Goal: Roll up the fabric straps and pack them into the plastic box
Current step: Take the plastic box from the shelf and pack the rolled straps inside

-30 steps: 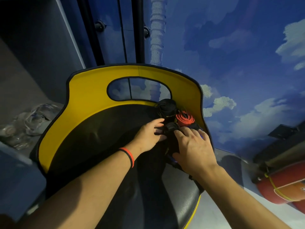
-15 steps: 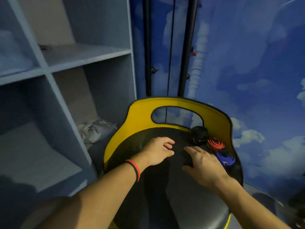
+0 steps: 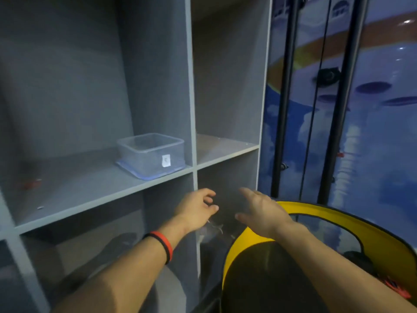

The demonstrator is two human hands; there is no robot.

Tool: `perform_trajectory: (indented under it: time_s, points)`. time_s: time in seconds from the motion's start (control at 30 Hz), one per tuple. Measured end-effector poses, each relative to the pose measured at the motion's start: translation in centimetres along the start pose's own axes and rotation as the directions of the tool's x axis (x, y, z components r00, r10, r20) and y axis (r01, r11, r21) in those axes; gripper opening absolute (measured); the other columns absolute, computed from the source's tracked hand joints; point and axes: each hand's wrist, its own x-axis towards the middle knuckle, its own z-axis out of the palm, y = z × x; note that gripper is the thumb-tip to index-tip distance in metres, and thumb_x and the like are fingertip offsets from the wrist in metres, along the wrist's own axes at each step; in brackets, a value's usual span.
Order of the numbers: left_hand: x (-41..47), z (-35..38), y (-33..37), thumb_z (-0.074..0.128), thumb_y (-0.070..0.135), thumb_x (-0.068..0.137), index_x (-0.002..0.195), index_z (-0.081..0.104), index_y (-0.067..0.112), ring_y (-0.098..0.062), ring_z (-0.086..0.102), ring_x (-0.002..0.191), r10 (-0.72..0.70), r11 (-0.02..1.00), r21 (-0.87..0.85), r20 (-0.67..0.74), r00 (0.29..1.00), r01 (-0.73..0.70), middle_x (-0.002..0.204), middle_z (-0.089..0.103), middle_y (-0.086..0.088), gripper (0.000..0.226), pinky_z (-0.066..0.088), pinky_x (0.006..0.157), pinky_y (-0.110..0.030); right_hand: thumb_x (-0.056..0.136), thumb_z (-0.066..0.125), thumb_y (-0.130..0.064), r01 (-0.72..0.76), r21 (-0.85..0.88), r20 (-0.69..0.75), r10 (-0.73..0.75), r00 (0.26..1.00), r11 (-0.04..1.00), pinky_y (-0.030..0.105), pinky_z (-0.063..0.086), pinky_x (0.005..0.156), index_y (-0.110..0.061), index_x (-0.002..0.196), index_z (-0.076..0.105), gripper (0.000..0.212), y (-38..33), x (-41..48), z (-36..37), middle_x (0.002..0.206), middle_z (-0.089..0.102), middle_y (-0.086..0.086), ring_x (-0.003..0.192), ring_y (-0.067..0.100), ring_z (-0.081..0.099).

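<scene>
Grey shelves (image 3: 90, 188), plastic box (image 3: 150, 154) on one, left hand (image 3: 195, 210), right hand (image 3: 262, 212) relaxed below

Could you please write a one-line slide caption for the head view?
Empty left hand and right hand hover below a clear rectangular plastic box on a grey shelf.

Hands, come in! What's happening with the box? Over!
Left hand and right hand both empty, raised before the shelf. Plastic box on that shelf, looks empty. Path from hands to box looks open.
</scene>
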Motion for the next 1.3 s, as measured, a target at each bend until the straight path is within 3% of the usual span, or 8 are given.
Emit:
perform_trajectory:
  time_s: [0.4,0.5,0.6,0.67,0.77,0.93,1.1,1.3]
  points:
    - [1.1,-15.5,0.6,0.068,0.023,0.091,0.128,0.065,0.025,-0.023,0.059,0.119,0.17,0.956,0.292,-0.511,0.842,-0.016,0.129,0.059,0.003,0.037,0.051,0.1,-0.043,0.095,0.065,-0.037,0.197,0.218,-0.071,-0.186,0.98,0.956,0.041,0.041,0.111,-0.029,0.16,0.015,0.083,-14.7,10.9,-4.0,0.155,0.038,0.007,0.138,0.03,0.043]
    - [2.2,-16.4,-0.5,0.067,0.037,0.094,0.148,0.047,0.027,-0.031,0.041,0.138,-0.017,0.943,0.277,-0.511,0.859,0.183,0.153,0.036,-0.002,0.059,0.043,0.111,-0.046,0.096,0.064,-0.036,0.177,0.224,-0.027,-0.175,0.984,0.958,0.041,0.045,0.106,-0.038,0.161,0.009,0.085,-15.8,12.9,-3.8,0.158,0.028,0.005,0.134,0.03,0.047]
    - [3.4,-16.4,-1.9,0.066,0.048,0.094,0.147,0.046,0.023,-0.035,0.049,0.135,-0.289,0.955,-0.062,-0.421,0.86,0.29,0.155,0.04,-0.011,0.062,0.042,0.111,-0.04,0.097,0.062,-0.035,0.144,0.197,0.007,-0.148,0.989,0.97,0.037,0.044,0.102,-0.041,0.16,0.014,0.079,-15.9,14.5,-3.1,0.158,0.026,0.005,0.13,0.029,0.051]
    - [3.7,-15.9,-2.7,0.069,0.045,0.093,0.131,0.053,0.021,-0.027,0.058,0.115,-0.301,0.947,-0.236,-0.423,0.855,0.216,0.136,0.056,-0.004,0.048,0.045,0.098,-0.033,0.097,0.062,-0.033,0.136,0.22,0.005,-0.14,0.99,0.966,0.036,0.044,0.099,-0.038,0.157,0.024,0.072,-15.6,15.3,-2.5,0.153,0.033,0.006,0.128,0.029,0.051]
    - [3.3,-14.8,-3.9,0.073,0.035,0.092,0.114,0.053,0.019,-0.021,0.053,0.096,-0.234,0.965,-0.228,-0.51,0.828,0.132,0.116,0.055,0.008,0.033,0.04,0.083,-0.028,0.096,0.066,-0.031,0.182,0.291,-0.059,-0.172,0.983,0.939,0.033,0.044,0.087,-0.033,0.144,0.037,0.056,-15.3,15.9,-1.5,0.139,0.044,0.005,0.111,0.025,0.053]
    - [1.5,-12.7,-4.6,0.078,0.019,0.087,0.105,0.051,0.024,-0.017,0.053,0.12,-0.095,0.973,-0.221,-0.63,0.77,-0.061,0.131,0.05,0.001,0.033,0.039,0.093,-0.026,0.096,0.067,-0.033,0.329,0.363,-0.243,-0.253,0.937,0.872,0.038,0.05,0.086,-0.031,0.114,0.043,0.03,-14.6,14.6,-0.8,0.126,0.041,-0.004,0.1,0.022,0.054]
    - [-3.5,-8.0,-3.2,0.073,0.005,0.09,0.139,0.043,0.023,-0.006,0.041,0.142,0.152,0.855,-0.269,-0.687,0.71,-0.444,0.156,0.028,-0.001,0.06,0.042,0.111,-0.028,0.09,0.07,-0.032,0.481,0.269,-0.454,-0.33,0.827,0.835,0.044,0.053,0.078,-0.027,0.105,0.044,0.03,-10.6,9.7,-1.0,0.126,0.039,-0.008,0.087,0.021,0.056]
    - [-5.9,-0.6,-1.1,0.061,0.021,0.1,0.158,0.028,0.034,-0.006,0.052,0.128,-0.056,0.836,-0.456,-0.626,0.778,-0.306,0.151,0.029,0.01,0.068,0.046,0.096,-0.012,0.09,0.071,-0.038,0.375,0.118,-0.376,-0.308,0.874,0.92,0.043,0.055,0.077,-0.025,0.105,0.048,0.031,-0.4,1.1,0.8,0.137,0.034,-0.009,0.103,0.019,0.059]
